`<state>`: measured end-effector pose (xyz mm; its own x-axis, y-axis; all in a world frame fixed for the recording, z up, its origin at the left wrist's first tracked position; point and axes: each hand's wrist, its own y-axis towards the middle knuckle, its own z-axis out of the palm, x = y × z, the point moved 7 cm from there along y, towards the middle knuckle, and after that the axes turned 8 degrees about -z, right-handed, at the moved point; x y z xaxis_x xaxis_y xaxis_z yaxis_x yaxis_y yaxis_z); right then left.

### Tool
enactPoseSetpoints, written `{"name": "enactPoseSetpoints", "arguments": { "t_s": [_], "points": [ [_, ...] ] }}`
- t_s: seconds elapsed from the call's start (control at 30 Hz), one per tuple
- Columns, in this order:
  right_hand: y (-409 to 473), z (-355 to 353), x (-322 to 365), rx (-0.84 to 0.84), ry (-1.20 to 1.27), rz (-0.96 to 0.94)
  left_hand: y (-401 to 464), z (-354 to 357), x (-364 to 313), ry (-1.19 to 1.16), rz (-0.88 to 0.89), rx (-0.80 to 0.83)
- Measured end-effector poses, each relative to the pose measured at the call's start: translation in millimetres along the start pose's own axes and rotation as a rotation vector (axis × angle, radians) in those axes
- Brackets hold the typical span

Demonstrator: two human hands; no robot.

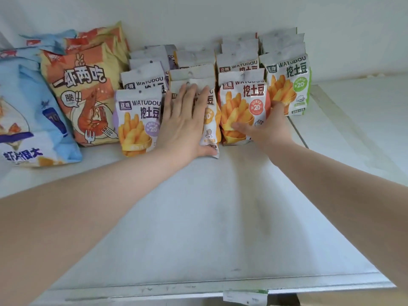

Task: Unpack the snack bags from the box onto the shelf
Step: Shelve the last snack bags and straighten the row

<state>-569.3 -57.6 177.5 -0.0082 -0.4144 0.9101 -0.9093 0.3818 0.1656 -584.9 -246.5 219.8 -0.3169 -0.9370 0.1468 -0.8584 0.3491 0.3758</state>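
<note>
Two bare arms, no sleeves on them. The left hand (184, 120) and the right hand (268, 127) wear no gloves, no rings and no watch, nails cut short

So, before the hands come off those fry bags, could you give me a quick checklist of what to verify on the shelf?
1. Yellow bag upright in its row: cannot tell; the left hand lies flat over its front and its bottom corner juts forward.
2. Orange bag seated: ok; standing, with the right hand gripping its lower right side.
3. Purple bag undisturbed: ok; upright beside the left hand.
4. Green bag undisturbed: ok; upright at the right end.
5. Front bags level with each other: not ok; the green bag sits further back.
6. Room on the shelf in front: ok; bare surface.
</note>
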Motion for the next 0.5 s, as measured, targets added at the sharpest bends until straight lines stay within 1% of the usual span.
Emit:
{"name": "enactPoseSetpoints", "arguments": {
  "t_s": [0.07, 0.13, 0.23, 0.33, 0.43, 0.5],
  "points": [
    [1, -4, 1, -0.039, -0.028, -0.051, 2, 3, -2, 0.06, -0.022, -0.102],
    [4, -3, -1, -0.036, -0.056, -0.07, 8, 6, -3, 0.084, -0.045, -0.156],
    [7, -1, 2, -0.027, -0.069, -0.093, 15, 14, -5, 0.085, -0.029, -0.2],
    [6, 2, 0, -0.035, -0.003, -0.1, 16, 16, -8, 0.062, 0.0, -0.247],
    [1, -3, -7, -0.086, 0.057, -0.119, 8, 7, -7, 0.008, 0.071, -0.28],
    [-4, -2, -6, -0.072, 0.051, -0.144, 2, 2, -1, 0.06, 0.116, -0.285]
  ]
}}
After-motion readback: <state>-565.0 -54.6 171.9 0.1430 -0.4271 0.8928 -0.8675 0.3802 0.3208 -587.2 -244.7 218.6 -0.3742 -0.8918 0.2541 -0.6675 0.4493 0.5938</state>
